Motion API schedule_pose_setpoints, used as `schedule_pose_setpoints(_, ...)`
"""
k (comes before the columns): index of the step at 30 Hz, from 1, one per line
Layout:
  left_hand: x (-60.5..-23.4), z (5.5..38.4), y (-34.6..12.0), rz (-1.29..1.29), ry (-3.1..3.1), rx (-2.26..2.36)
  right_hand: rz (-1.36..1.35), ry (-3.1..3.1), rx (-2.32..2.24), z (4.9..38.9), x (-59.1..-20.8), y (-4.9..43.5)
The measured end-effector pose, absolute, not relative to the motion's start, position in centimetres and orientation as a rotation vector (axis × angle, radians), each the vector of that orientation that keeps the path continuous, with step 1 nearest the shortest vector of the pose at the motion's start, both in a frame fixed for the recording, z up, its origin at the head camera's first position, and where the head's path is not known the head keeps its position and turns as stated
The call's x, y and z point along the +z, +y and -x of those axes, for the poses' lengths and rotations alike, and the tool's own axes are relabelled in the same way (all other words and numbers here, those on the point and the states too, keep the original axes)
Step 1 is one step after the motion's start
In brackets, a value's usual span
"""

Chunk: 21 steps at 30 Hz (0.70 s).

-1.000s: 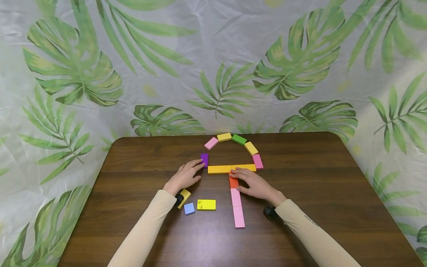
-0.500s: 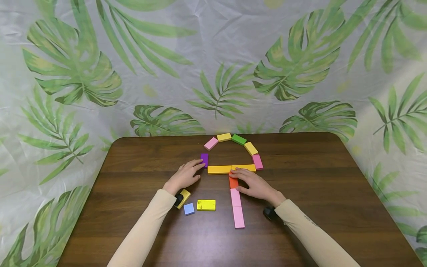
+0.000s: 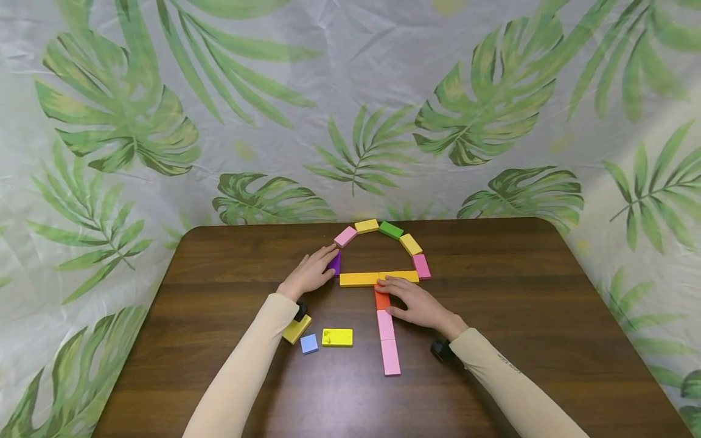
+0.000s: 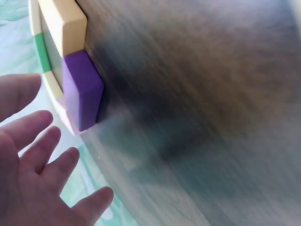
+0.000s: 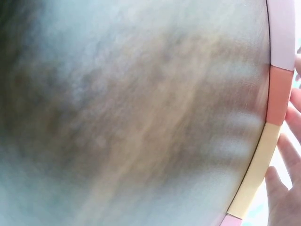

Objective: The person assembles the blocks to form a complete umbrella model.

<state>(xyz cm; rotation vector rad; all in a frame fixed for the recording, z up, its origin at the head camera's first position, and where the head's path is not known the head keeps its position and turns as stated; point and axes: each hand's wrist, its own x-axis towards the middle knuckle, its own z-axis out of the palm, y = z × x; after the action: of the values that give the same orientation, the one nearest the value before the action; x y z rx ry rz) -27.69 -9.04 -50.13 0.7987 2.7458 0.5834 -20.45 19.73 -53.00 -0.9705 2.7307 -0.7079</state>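
Observation:
My left hand (image 3: 309, 274) reaches over the purple block (image 3: 336, 265), fingers near its far end and thumb by its near end. In the left wrist view its fingers are spread beside the purple block (image 4: 84, 89); whether they touch it I cannot tell. Two orange-yellow blocks (image 3: 358, 280) form a bar to the right of the purple one. My right hand (image 3: 420, 304) lies with loose fingers over the red-orange block (image 3: 382, 299) and the bar's right half. Below the red-orange block run two pink blocks (image 3: 386, 325) in a column.
An arc of pink, yellow and green blocks (image 3: 391, 230) curves behind the bar. Left of the column lie a bright yellow block (image 3: 337, 337), a small blue block (image 3: 309, 344) and another yellow block (image 3: 297, 330). All sit on a dark wooden table (image 3: 493, 389) before a leaf-patterned cloth (image 3: 356, 91).
My left hand has moved slightly up and away, its fingers now spanning the purple block's far end. The right hand has stayed in place, and the blocks look unmoved.

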Motion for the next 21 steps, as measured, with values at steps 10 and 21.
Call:
schedule_pose_setpoints(10,-50.6,30.1,-7.7,-0.674,2.77,0.489,0.96,2.72,-0.728,20.3,-52.9,19.5)
schedule_pose_setpoints(21,-50.1,30.2,-7.1,-0.661,2.786,0.449,0.967,2.727,-0.727,20.4,-52.9,19.8)
